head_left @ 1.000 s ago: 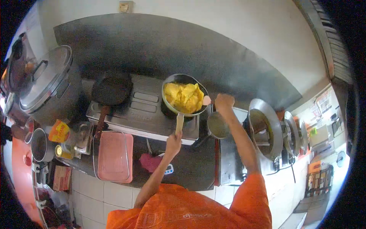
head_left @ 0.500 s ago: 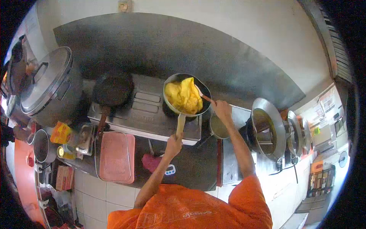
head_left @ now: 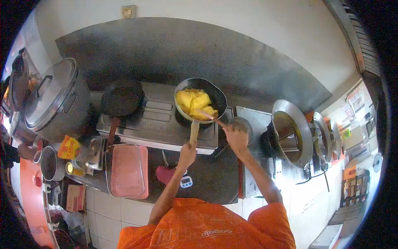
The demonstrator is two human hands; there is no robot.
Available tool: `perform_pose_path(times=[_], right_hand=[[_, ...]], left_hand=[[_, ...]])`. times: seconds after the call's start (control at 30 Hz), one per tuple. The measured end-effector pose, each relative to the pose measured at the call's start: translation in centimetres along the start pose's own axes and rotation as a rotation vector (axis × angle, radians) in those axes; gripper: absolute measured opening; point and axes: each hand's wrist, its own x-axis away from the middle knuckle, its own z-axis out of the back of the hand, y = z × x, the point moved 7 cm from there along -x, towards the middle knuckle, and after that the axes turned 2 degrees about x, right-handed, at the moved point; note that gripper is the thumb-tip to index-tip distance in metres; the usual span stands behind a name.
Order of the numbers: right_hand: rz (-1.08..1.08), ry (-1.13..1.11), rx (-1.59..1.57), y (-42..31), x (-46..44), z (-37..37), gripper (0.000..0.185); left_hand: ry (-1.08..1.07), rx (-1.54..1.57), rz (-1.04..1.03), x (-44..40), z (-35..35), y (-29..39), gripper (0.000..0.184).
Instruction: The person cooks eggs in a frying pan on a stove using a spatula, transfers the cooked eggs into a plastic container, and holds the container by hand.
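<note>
Left hand (head_left: pixel 188 154) grips a pan (head_left: pixel 218 97) by its handle (head_left: pixel 194 132); right hand (head_left: pixel 236 137) grasps a spatula (head_left: pixel 221 123).
A dark skillet (head_left: pixel 121 98) stands left on the stove (head_left: pixel 154 126), a pink tray (head_left: pixel 127 171) nearer; yellow food (head_left: pixel 192 100) lies in the pan at the stove's right.

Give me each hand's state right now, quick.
Left hand: closed, holding the pan handle.
Right hand: closed, holding the spatula.
</note>
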Motion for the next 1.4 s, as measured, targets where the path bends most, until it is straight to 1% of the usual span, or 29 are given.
perform_pose_path(times=[0.03,0.13,0.23,0.33,0.43,0.53,0.6,0.67,0.7,0.83,0.93,1.03,1.07,1.1,1.13,1.23,1.33,1.4], right_hand=[[-0.015,-0.025,-0.014,0.1,-0.4,0.6,0.034],[-0.06,-0.117,-0.029,1.4,-2.8,3.6,0.037],[-0.169,-0.261,-0.054,4.7,-5.8,1.2,0.042],[-0.174,-0.321,-0.023,7.3,-9.2,-3.5,0.046],[-0.057,-0.212,-0.009,8.5,-12.2,-8.1,0.048],[0.065,-0.362,-0.068,8.2,-15.4,-11.3,0.049],[0.193,-0.332,-0.126,7.1,-17.0,-12.5,0.051],[0.287,-0.32,-0.169,6.2,-17.8,-13.5,0.052],[0.318,-0.322,-0.182,5.9,-18.2,-13.6,0.052],[0.391,-0.317,-0.252,5.0,-17.3,-11.7,0.05],[0.38,-0.303,-0.194,5.5,-15.7,-11.2,0.049],[0.379,-0.167,-0.182,6.0,-13.5,-8.8,0.042],[0.362,-0.164,-0.184,6.2,-12.7,-7.9,0.042],[0.346,-0.157,-0.185,6.2,-12.0,-6.5,0.042],[0.33,-0.151,-0.185,6.1,-11.2,-5.4,0.042],[0.359,-0.013,-0.273,5.6,-8.3,-2.6,0.039],[0.263,-0.178,-0.138,5.4,-5.8,-2.6,0.033],[0.186,-0.159,-0.162,6.0,-5.4,-1.7,0.03]], left_hand=[[0.001,0.024,0.001,0.2,0.1,0.6,0.053],[-0.005,-0.086,-0.03,-0.7,0.1,-0.6,0.053],[-0.006,-0.104,-0.046,0.0,0.3,0.8,0.054],[0.034,-0.099,-0.031,-0.6,0.3,-0.5,0.054],[-0.026,-0.157,-0.031,-0.9,0.7,-0.9,0.054],[-0.029,-0.175,-0.051,0.3,1.6,2.0,0.054],[0.036,-0.334,-0.295,-0.9,1.5,0.2,0.054],[-0.01,-0.224,0.066,0.1,1.9,1.3,0.054],[-0.014,-0.192,0.064,0.0,1.9,1.3,0.054],[-0.027,-0.077,0.065,0.4,2.0,2.2,0.056],[-0.027,-0.077,0.089,0.0,2.0,1.2,0.054],[-0.02,-0.091,0.108,-0.2,1.9,0.5,0.051],[-0.018,-0.092,0.11,-0.1,1.9,0.5,0.051],[-0.054,0.003,0.14,0.3,1.8,0.9,0.05],[-0.058,0.02,0.135,0.4,1.7,1.1,0.05],[-0.068,0.035,0.106,0.3,1.7,1.5,0.05],[-0.066,-0.038,0.06,0.3,1.8,1.5,0.051],[-0.048,-0.116,0.022,-0.1,2.0,1.3,0.052]])
